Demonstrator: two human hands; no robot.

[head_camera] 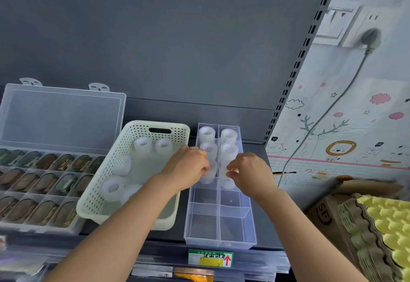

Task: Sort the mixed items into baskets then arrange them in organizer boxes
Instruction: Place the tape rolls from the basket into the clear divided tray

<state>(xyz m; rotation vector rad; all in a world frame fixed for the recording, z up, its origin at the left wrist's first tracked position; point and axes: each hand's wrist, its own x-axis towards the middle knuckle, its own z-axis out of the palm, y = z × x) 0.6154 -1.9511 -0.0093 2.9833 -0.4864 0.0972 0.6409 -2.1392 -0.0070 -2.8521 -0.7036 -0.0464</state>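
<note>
A clear divided organizer box (219,221) stands on the dark shelf, its far compartments holding white tape rolls (207,134). My left hand (188,166) grips a tape roll (209,176) in the left column's third compartment. My right hand (248,171) pinches another tape roll (228,183) in the right column beside it. Left of the box a pale green perforated basket (159,133) holds several more loose tape rolls (113,187). The two near rows of the organizer hold nothing.
At far left a clear lidded case (62,113) stands open, its compartments filled with dark oval items. A cardboard box with yellow foam and egg trays (381,221) sits at the right. A green shelf label (210,258) marks the front edge.
</note>
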